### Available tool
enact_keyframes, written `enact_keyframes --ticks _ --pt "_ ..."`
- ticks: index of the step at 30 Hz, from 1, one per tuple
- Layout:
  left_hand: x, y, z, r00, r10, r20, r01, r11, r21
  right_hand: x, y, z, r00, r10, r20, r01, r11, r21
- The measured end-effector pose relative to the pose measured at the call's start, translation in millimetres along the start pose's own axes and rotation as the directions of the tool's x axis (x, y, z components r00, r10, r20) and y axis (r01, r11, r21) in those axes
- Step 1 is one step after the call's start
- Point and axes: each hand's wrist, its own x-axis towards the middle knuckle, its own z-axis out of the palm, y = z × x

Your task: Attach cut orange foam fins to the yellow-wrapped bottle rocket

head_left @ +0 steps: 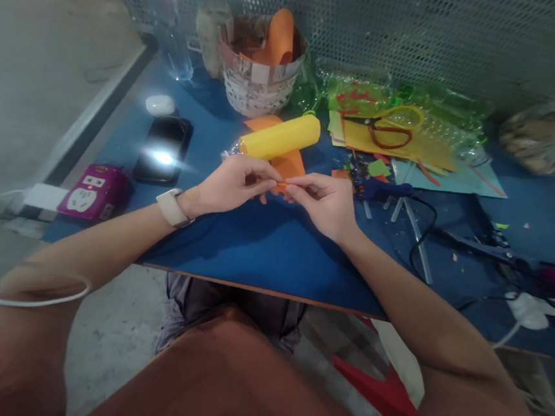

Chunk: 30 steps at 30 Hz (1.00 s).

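My left hand [235,183] and my right hand [327,202] meet over the middle of the blue table [254,251]. Between their fingertips they pinch a small orange piece of paper [282,187], mostly covered by the fingers. Just beyond the hands lies a bottle wrapped in yellow paper [281,136], tilted across the table. Under it rests a larger sheet of orange paper [288,164]. Paper scraps [379,168] and a blue glue gun [383,190] lie right of my right hand.
A woven basket [259,86] with orange paper stands at the back. Scissors [386,124] lie on coloured sheets [423,155] at right, near green plastic bottles [441,109]. A phone [163,149] and a purple power socket [95,192] sit at left. Cables cross the right side.
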Motion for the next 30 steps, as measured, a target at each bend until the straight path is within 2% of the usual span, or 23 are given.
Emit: enact_keyframes --ticks 4,10,16,22,27,30 --pt "0 -3 -1.0 0.999 0.025 0.034 -0.026 1.0 0.008 -1 1 -1 0.999 -0.035 0.011 0.035 0.999 -0.034" --pt "-1 -7 -1.0 0.995 0.096 -0.006 -0.095 0.995 0.039 -1 -9 -3 0.988 -0.111 0.108 0.126 0.981 -0.145" --pt "-1 -5 -3.6 0.997 0.037 0.072 -0.037 0.999 -0.002 -1 -15 -3 0.96 -0.194 0.2 0.247 0.925 -0.289" --pt "0 1 -6.9 0.992 -0.041 0.117 0.054 0.992 -0.11 0 -11 -5 0.938 -0.262 0.226 0.32 0.905 -0.279" --pt "1 2 -6.3 0.988 -0.05 0.147 0.068 0.99 -0.122 -1 -12 -4 0.941 -0.258 0.219 0.309 0.918 -0.25" --pt "0 2 -5.5 0.992 -0.052 0.115 0.065 0.992 -0.112 -2 -15 -3 0.964 -0.177 0.199 0.222 0.946 -0.234"
